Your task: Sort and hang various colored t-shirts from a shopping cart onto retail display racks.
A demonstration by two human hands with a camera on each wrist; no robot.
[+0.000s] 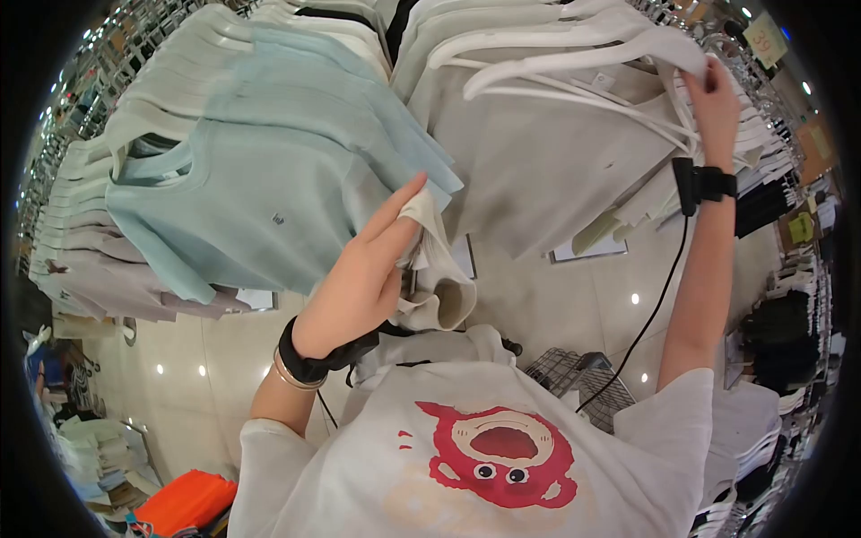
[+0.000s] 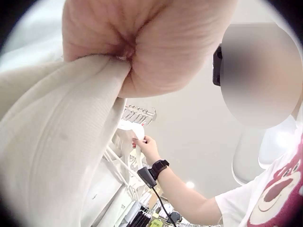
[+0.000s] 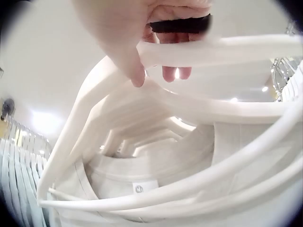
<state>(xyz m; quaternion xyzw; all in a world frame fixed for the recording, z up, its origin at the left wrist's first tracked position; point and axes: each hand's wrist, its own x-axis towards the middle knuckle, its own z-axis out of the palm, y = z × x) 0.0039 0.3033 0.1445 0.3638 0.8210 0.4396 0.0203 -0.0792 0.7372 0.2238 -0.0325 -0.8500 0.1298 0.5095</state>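
My left hand (image 1: pixel 354 282) grips an off-white garment (image 1: pixel 453 291) that hangs down in folds in front of my chest. In the left wrist view its cloth (image 2: pixel 61 132) bunches up into the grip of the hand (image 2: pixel 151 42). Up at the right, my right hand (image 1: pixel 720 108) holds a bare white hanger (image 1: pixel 583 65) near its top. Seen from the right wrist, thumb and fingers (image 3: pixel 138 78) pinch the hanger (image 3: pixel 199 53) around its upper bar. Just behind it hangs a light grey shirt (image 1: pixel 520 170) on another white hanger.
Light blue shirts (image 1: pixel 260 193) hang on the rack to the left, with mauve ones (image 1: pixel 108 264) beyond them. A wire basket (image 1: pixel 583 381) stands low on the tiled floor (image 1: pixel 493 255). Bright orange cloth (image 1: pixel 186 502) lies at lower left. A cable (image 1: pixel 650 318) runs from the right wrist.
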